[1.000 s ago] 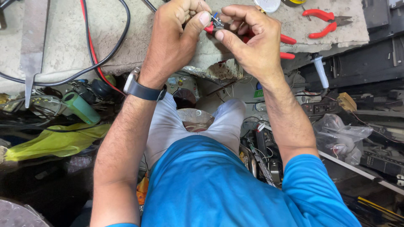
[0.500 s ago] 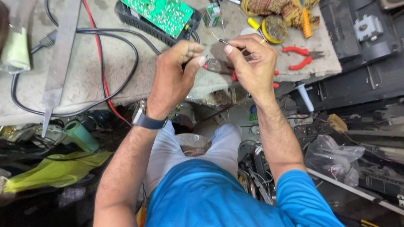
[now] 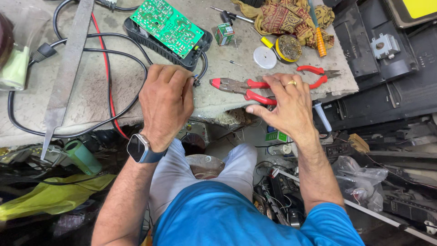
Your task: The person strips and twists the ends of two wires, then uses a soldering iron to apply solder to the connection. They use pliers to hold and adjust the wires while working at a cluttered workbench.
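Hands now apart, down on worktop; earlier both pinched small part together. Left hand curled, knuckles up, fingertips at wires beside green circuit board; grip hidden, cannot tell. Right hand spread open, closing over red-handled pliers near front edge, not yet gripped.

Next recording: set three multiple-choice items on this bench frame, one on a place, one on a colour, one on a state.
1. Where is the green circuit board?
A. in a black tray on the bench
B. on the person's lap
C. under the patterned cloth

2. What colour are the handles of the pliers under the right hand?
A. blue
B. red
C. yellow

3. How is the left hand?
A. raised clear of the bench
B. lying palm down on the bench edge
C. holding the metal file

Key: 1 A, the board sits in the black tray; 2 B, the handles show red; 3 B, the back of the hand faces up.
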`<state>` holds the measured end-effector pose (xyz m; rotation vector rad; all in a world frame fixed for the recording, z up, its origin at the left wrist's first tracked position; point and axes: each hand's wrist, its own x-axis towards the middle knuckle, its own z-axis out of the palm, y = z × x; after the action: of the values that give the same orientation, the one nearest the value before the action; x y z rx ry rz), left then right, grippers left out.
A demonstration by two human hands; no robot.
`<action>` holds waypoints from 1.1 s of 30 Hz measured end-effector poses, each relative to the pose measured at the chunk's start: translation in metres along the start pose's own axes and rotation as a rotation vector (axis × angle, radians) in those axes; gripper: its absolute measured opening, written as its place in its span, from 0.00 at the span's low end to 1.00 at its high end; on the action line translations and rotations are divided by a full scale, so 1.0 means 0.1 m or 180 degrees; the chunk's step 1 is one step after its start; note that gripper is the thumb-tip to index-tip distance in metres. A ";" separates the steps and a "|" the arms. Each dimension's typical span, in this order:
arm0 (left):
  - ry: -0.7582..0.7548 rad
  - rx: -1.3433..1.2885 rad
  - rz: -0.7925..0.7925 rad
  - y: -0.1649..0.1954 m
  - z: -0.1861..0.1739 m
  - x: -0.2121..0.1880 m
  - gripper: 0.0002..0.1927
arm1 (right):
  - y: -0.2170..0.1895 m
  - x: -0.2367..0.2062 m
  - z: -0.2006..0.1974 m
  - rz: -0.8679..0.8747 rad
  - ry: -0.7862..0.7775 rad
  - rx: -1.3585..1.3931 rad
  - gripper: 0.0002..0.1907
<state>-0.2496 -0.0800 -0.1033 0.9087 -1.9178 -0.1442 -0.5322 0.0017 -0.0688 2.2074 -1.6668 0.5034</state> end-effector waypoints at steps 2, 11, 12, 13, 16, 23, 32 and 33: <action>0.0029 0.0029 0.0110 0.03 0.03 0.02 0.08 | 0.04 -0.09 -0.02 -0.0018 -0.0207 -0.0255 0.40; 0.0553 -0.0098 0.0620 0.30 -0.01 -0.18 0.13 | 0.08 -0.81 0.07 0.1104 -0.0635 0.1196 0.23; 0.0478 -0.0286 0.0581 0.37 0.02 -0.29 0.13 | 0.04 -0.93 0.11 0.1499 -0.0848 0.1763 0.21; 0.0333 -0.0602 0.0361 0.45 0.07 -0.40 0.13 | -0.02 -1.06 0.15 0.1908 -0.1027 0.2307 0.20; 0.0046 -0.1513 -0.0284 0.63 0.31 -0.66 0.14 | -0.19 -1.35 0.26 0.1709 -0.0828 0.3362 0.28; -0.0408 -0.2897 -0.1283 0.74 0.54 -0.82 0.21 | -0.46 -1.65 0.37 0.2389 -0.1220 0.5717 0.36; -0.0298 -0.2424 -0.1038 0.66 0.55 -0.96 0.13 | -0.50 -1.82 0.50 0.2246 -0.1585 0.6110 0.37; -0.0352 -0.2555 -0.1127 0.66 0.56 -0.97 0.14 | -0.50 -1.82 0.51 0.2235 -0.1684 0.6331 0.36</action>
<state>-0.3059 0.0147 -0.1718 0.6697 -1.5536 -1.1041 -0.5260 0.1459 -0.2007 2.5294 -2.6804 3.0287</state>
